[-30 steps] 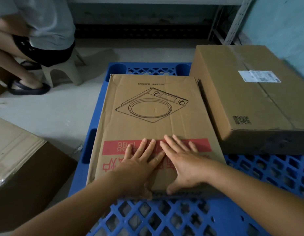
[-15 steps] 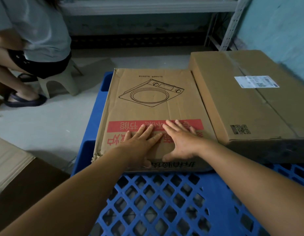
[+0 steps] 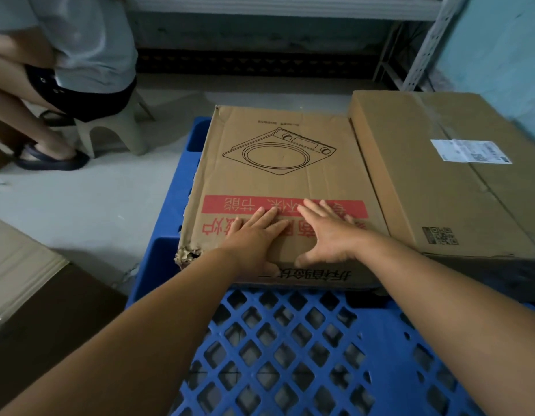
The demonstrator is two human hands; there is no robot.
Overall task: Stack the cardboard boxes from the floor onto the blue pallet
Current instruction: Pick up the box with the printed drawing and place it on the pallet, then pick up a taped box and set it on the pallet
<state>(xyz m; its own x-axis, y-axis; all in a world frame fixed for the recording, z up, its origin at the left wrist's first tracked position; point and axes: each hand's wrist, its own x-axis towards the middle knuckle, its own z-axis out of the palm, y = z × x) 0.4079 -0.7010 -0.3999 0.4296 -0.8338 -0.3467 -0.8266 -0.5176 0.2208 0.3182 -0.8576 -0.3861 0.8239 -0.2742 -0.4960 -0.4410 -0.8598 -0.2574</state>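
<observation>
1. A flat brown cardboard box printed with a line drawing of a round cooker and a red band of characters (image 3: pixel 278 187) lies on the blue plastic lattice pallet (image 3: pixel 290 349), toward its far left part.
2. The left hand (image 3: pixel 254 238) lies palm down on the near part of this box's top, its fingers (image 3: pixel 267 214) straight and slightly spread, tips on the red band.
3. The right hand (image 3: pixel 326 235) lies palm down just beside the left one, fingers straight and fanned, thumb stretched toward the near edge of the box. Neither hand curls round anything.
4. The near left corner of the printed box is torn and crumpled.
5. A larger plain brown cardboard box with a white shipping label and a QR code (image 3: pixel 434 175) sits on the right side of the pallet, its left side touching the printed box and its top standing higher.
6. Another brown cardboard box (image 3: pixel 23 283) stands on the grey concrete floor (image 3: pixel 95 205) at the left edge of the view, apart from the pallet.
7. At the far left, a second person in a grey shirt and black shorts (image 3: pixel 80 55) sits on a low beige plastic stool (image 3: pixel 116 130), wearing dark sandals.
8. A white metal shelf frame (image 3: pixel 422 40) stands against the back wall, next to a pale blue wall on the right.
</observation>
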